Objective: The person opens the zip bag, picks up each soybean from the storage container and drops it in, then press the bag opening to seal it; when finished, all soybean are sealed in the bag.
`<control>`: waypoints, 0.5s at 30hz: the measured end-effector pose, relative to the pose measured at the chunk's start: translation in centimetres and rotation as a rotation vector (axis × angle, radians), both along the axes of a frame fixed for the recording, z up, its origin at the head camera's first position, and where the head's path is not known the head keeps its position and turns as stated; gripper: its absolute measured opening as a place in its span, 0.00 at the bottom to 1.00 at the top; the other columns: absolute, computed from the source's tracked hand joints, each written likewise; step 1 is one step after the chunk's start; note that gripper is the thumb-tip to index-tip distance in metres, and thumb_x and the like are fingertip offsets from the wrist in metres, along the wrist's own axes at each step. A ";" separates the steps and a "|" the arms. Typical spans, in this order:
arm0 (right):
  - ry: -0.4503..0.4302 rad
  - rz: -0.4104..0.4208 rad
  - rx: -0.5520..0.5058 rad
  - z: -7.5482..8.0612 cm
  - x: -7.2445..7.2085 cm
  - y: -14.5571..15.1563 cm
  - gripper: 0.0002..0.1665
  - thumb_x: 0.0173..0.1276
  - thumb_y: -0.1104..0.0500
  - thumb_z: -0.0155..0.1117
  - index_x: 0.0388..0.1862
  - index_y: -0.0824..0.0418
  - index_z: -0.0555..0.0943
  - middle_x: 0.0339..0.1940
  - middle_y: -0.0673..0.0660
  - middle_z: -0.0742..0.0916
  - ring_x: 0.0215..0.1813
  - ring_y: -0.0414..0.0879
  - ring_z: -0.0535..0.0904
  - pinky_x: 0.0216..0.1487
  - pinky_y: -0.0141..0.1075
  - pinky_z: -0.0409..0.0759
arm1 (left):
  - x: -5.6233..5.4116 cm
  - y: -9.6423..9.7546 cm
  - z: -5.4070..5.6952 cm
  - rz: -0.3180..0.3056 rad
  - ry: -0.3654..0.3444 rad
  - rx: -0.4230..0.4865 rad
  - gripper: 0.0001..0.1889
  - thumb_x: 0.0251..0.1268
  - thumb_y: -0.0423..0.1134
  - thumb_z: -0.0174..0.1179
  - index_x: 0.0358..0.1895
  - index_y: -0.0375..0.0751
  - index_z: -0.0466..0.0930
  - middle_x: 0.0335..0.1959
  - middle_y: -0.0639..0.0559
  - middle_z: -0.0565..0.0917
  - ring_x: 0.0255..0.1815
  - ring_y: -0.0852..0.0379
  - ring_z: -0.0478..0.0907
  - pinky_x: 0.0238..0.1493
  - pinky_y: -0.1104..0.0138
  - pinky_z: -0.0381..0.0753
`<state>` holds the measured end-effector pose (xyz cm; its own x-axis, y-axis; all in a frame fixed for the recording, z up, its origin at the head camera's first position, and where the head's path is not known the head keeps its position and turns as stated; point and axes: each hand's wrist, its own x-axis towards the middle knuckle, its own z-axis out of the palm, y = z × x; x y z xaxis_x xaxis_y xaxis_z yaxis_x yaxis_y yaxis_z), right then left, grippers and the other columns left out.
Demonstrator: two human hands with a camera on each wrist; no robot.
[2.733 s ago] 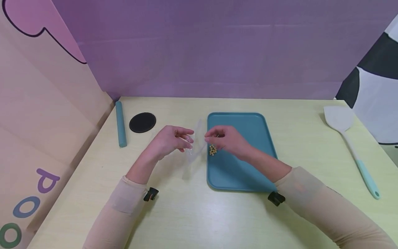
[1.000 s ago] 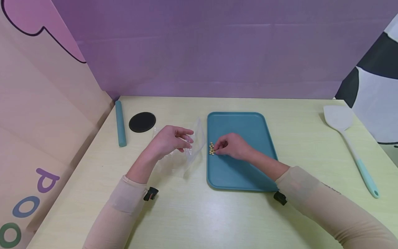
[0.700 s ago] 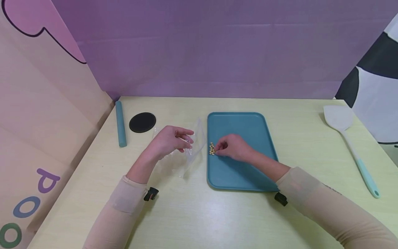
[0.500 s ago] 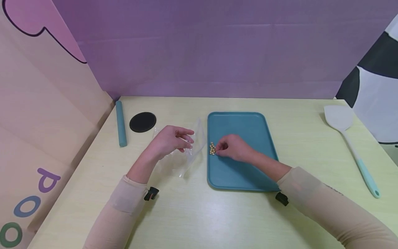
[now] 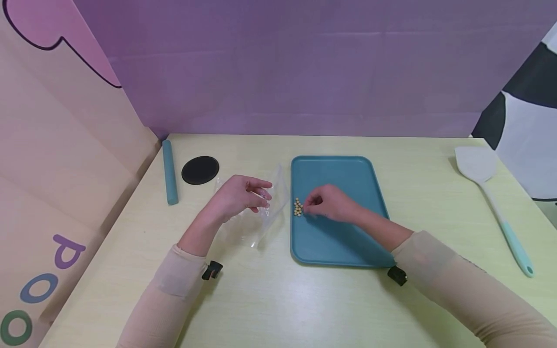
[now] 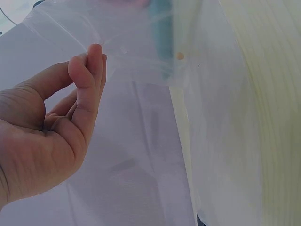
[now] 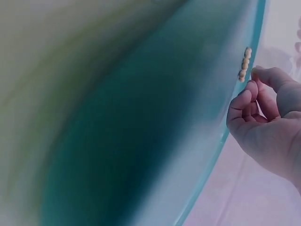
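My left hand (image 5: 240, 195) pinches the upper edge of a clear plastic bag (image 5: 276, 203), left of the tray. The bag hangs in front of the fingers in the left wrist view, with one small tan bean (image 6: 180, 56) showing in or through it. Over the left part of a blue tray (image 5: 339, 169), my right hand (image 5: 332, 203) has thumb and forefinger together, just right of a small cluster of soybeans (image 5: 298, 208). A yellowish bit shows at those fingertips in the right wrist view, where the soybeans (image 7: 245, 65) lie along the tray's rim.
A blue-green rod (image 5: 169, 173) lies at the table's left edge, next to a black round disc (image 5: 200, 170). At far right lies a spatula (image 5: 476, 162) with a mint handle. A purple partition (image 5: 304, 67) rises behind the table.
My right hand has gone from beside the bag's opening back to the soybeans on the tray, and has just lifted slightly. The left hand keeps its place with the bag.
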<state>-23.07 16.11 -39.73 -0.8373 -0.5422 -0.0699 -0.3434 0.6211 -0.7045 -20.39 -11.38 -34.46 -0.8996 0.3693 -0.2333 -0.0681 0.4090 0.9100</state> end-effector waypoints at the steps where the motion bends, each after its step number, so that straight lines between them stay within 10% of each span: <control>1: -0.003 -0.004 -0.006 0.0 -0.1 0.0 0.03 0.67 0.64 0.70 0.36 0.62 0.89 0.30 0.50 0.87 0.33 0.44 0.78 0.37 0.38 0.78 | 0.0 0.0 0.0 0.000 -0.001 0.001 0.25 0.65 0.25 0.63 0.66 0.33 0.77 0.52 0.35 0.84 0.51 0.40 0.84 0.50 0.52 0.84; 15: -0.084 -0.094 -0.135 2.5 0.5 -0.8 0.13 0.72 0.55 0.67 0.48 0.63 0.88 0.44 0.58 0.88 0.44 0.50 0.79 0.46 0.42 0.81 | 0.0 -0.1 0.1 0.004 -0.009 -0.002 0.24 0.65 0.26 0.64 0.66 0.33 0.77 0.51 0.37 0.85 0.51 0.41 0.84 0.51 0.51 0.84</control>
